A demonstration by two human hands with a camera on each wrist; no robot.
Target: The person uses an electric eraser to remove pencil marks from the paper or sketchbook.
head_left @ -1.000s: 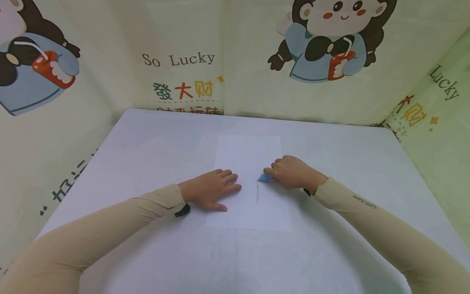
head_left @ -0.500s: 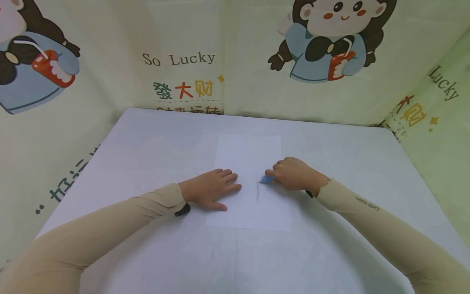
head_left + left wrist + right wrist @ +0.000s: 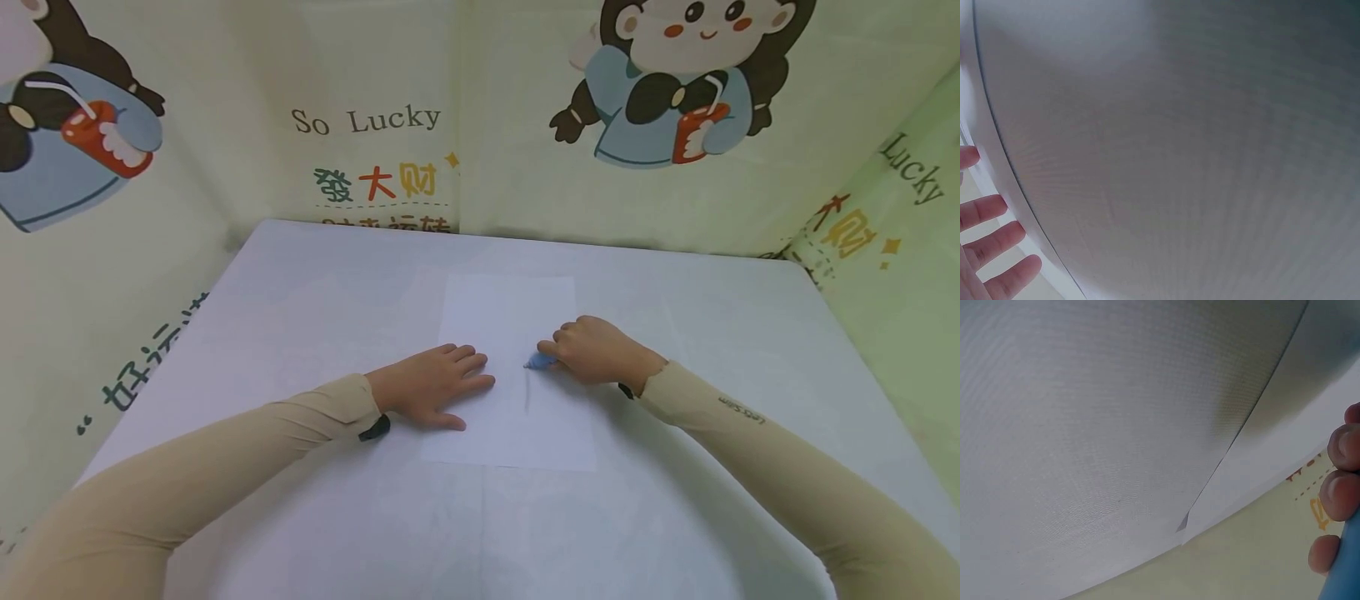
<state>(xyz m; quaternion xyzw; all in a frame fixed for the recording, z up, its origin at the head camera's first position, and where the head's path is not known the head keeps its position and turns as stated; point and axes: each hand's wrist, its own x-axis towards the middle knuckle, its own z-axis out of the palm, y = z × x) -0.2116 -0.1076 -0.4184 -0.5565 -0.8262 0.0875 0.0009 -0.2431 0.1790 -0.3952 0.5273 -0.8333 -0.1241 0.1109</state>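
Note:
A sheet of white paper (image 3: 480,450) lies flat on the white table. My left hand (image 3: 427,387) rests on the left side of the paper, palm down with fingers spread; its fingertips (image 3: 1013,275) show in the left wrist view. My right hand (image 3: 603,350) grips a thick blue pen-like tool (image 3: 542,361), its pointed tip at the paper. In the right wrist view, curled fingers (image 3: 1342,494) wrap the tool's smooth blue body (image 3: 1344,569). A short, faint grey line (image 3: 527,392) runs down the paper just below the tip. The tool's far end is hidden by the hand.
The white table (image 3: 337,283) extends around the paper on all sides. A cream cloth (image 3: 510,192) printed with cartoon figures and lettering hangs behind the table and at both sides.
My right hand with the blue pen-like tool shifts slightly down and right, then back up and left to the line's top end. The left hand stays in place.

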